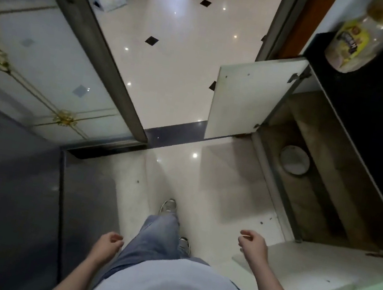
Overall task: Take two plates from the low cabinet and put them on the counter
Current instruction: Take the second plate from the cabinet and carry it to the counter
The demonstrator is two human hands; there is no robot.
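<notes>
The low cabinet (316, 181) on my right stands open under a black counter (370, 129). Inside it, on the brown shelf floor, lies a round white plate or stack of plates (294, 159); I cannot tell how many. My right hand (253, 244) hangs in front of the cabinet, low and well short of the plate, with loosely curled fingers and nothing in it. At my left hip, my left hand (109, 245) is also loosely curled and holds nothing.
Two white cabinet doors stand open: a far door (245, 105) and a near door (303, 270) by my right arm. A jar with a yellow label (360, 39) sits on the counter. A dark grey unit (5, 189) is on my left, a sliding glass door (46, 65) beyond it.
</notes>
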